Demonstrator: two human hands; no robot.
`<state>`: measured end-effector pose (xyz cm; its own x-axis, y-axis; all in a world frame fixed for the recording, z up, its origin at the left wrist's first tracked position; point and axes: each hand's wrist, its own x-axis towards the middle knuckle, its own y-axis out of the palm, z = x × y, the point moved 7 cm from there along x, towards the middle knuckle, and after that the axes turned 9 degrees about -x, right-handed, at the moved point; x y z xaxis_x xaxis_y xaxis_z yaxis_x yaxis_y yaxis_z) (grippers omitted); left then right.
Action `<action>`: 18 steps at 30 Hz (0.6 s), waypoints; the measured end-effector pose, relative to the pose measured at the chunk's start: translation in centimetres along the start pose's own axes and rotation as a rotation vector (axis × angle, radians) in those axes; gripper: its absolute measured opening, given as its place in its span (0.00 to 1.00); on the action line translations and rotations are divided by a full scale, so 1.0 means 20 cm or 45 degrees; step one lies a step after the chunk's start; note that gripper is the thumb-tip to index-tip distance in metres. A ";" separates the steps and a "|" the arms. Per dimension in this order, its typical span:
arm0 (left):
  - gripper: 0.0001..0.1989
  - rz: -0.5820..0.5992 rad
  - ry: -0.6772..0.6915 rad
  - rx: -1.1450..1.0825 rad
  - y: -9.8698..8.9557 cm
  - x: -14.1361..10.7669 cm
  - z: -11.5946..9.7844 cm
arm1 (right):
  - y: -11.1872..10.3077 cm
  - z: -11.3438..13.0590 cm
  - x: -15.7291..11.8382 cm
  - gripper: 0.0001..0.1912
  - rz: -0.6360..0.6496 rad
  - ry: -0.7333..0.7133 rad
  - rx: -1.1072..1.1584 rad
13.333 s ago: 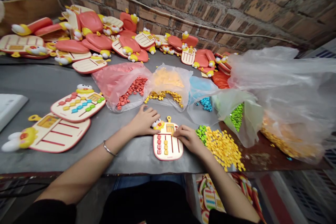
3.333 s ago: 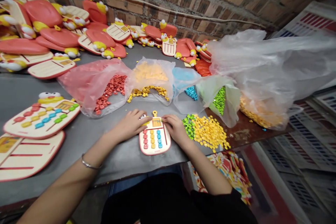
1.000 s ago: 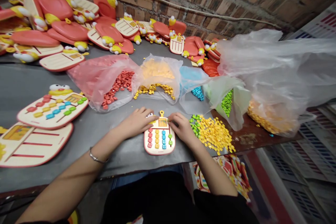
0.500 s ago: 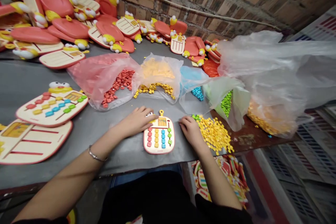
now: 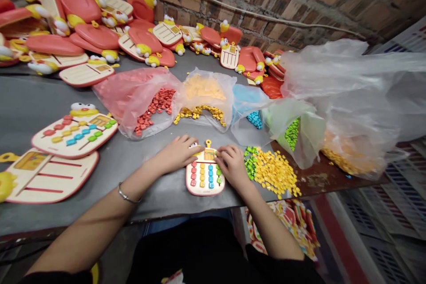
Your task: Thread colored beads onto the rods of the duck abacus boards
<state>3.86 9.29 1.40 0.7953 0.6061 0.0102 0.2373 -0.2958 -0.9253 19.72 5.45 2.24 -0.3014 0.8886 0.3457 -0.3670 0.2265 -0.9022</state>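
toy board (image 5: pixel 206 177) at the near edge, held by one hand, other grip unconfirmed

from where i stand, the board lies face up on the grey-covered table (image 5: pixel 159 195), near side, centre. the left hand (image 5: pixel 179 153) has hold of its far left part, over the bird head. the right hand (image 5: pixel 231 164) is bent over the far right corner, fingertips drawn together; whether they pinch a piece i cannot tell. red column (image 5: pixel 193 176), yellow column (image 5: pixel 202 177), blue column (image 5: pixel 211 176) and green column (image 5: pixel 218 173) stand in the slots.

handling, in my judgement: light, stiff, probably hard plastic; smooth enough to slide if not steadied. best held by the rim or the head; the yellow loop (image 5: pixel 208 143) looks the weakest part.

containers: along the middle, left to right, a pink bag (image 5: pixel 133 91) spills red pieces, a clear bag (image 5: pixel 206 86) yellow, a bluish bag (image 5: pixel 246 97) blue, a greenish bag (image 5: pixel 309 128) green. at far right, a large bag (image 5: pixel 359 97) holds yellowish pieces. loose yellow pieces (image 5: pixel 276 173) and green pieces (image 5: pixel 250 162) lie heaped right of the right hand.
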 end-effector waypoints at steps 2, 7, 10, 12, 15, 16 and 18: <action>0.18 0.004 0.000 -0.003 0.00 0.00 0.00 | -0.03 0.02 -0.03 0.04 0.052 -0.011 0.049; 0.17 0.009 -0.004 -0.032 0.00 0.00 0.01 | -0.15 -0.03 -0.14 0.07 0.081 0.037 0.335; 0.17 -0.006 0.014 -0.044 0.01 0.00 0.02 | -0.28 -0.25 -0.25 0.07 -0.184 0.280 0.241; 0.17 -0.022 0.027 -0.043 0.01 0.00 0.02 | -0.34 -0.43 -0.33 0.08 -0.293 0.435 0.063; 0.17 -0.018 0.027 -0.034 0.02 0.00 0.03 | -0.35 -0.63 -0.40 0.09 -0.254 0.537 -0.128; 0.17 -0.010 0.025 -0.032 0.02 0.00 0.03 | -0.34 -0.67 -0.40 0.09 -0.214 0.537 -0.149; 0.17 0.001 0.018 -0.034 0.02 0.00 0.02 | -0.30 -0.72 -0.40 0.09 -0.126 0.515 -0.179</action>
<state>3.62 9.52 0.92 0.8030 0.5957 0.0152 0.2515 -0.3156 -0.9150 36.95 2.78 1.25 0.1084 0.9381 0.3288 -0.2448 0.3458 -0.9058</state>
